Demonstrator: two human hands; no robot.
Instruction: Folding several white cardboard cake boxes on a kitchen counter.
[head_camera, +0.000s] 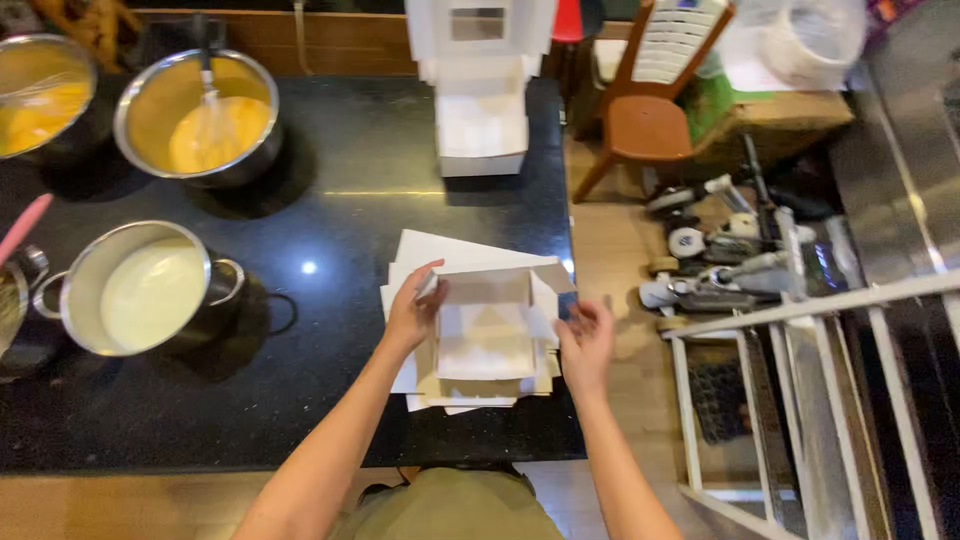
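A white cardboard box (488, 335), partly folded up, sits on a pile of flat white box blanks (425, 252) near the right edge of the black counter (330, 180). My left hand (413, 310) grips the box's left wall, thumb inside. Beside the box's right wall my right hand (587, 345) hovers with fingers spread, at most just touching the flap. A stack of finished white boxes (481, 85) stands at the back of the counter.
Left on the counter are a steel pot of white liquid (150, 290), a bowl of yellow batter with a whisk (205, 120) and another yellow-filled bowl (40, 95). Right of the counter stand a wooden chair (650, 110), floor clutter and a white metal rack (800, 400).
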